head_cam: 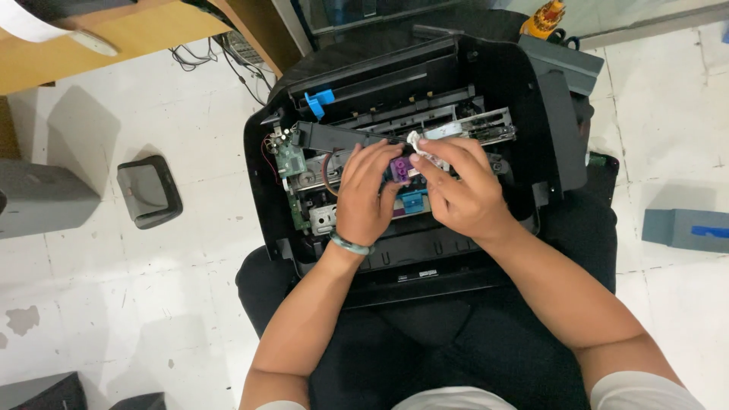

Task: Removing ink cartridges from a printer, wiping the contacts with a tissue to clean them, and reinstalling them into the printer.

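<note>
white tiled floor (114, 304) with scuffs, wooden desk (114, 34) at top left, tangled cables (220, 53) beneath it, grey boxes (42, 199) around

An opened black printer (486, 83) rests on the person's lap, its inner parts bared. Both hands meet over the middle of the printer. The left hand (364, 199), with a pale green bangle (351, 244) at the wrist, presses fingers against a purple cartridge part (400, 167). The right hand (459, 186) covers that part from the other side and seems to pinch a small white piece (419, 144). A green circuit board (289, 158) sits near the printer's left edge, a blue clip (320, 102) toward its far left corner.
</note>
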